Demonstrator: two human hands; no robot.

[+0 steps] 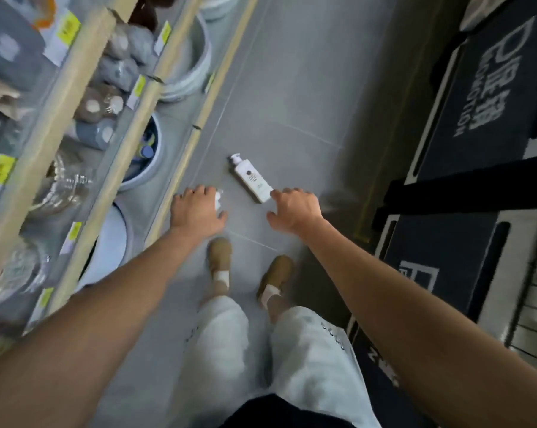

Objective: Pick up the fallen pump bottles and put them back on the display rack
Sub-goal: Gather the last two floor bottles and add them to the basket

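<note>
floor [292, 88]: grey tiles; mats [477, 143]: dark, white lettering, right side; basins [196, 57]: pale, round, left; shoes [219, 254]: tan

Open floor [292, 88] ahead, clear around the fallen bottle [251, 178]; display rack [76, 78] close left — dark mats [464, 168] right

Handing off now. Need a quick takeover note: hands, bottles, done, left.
Left hand: over what looks like a second bottle, only its white top showing; grip unclear.
Right hand: open, fingertips at the base of the white pump bottle lying on the floor.
Done: neither bottle back on the display rack.
Left: lift both bottles, stand them on the rack.
</note>
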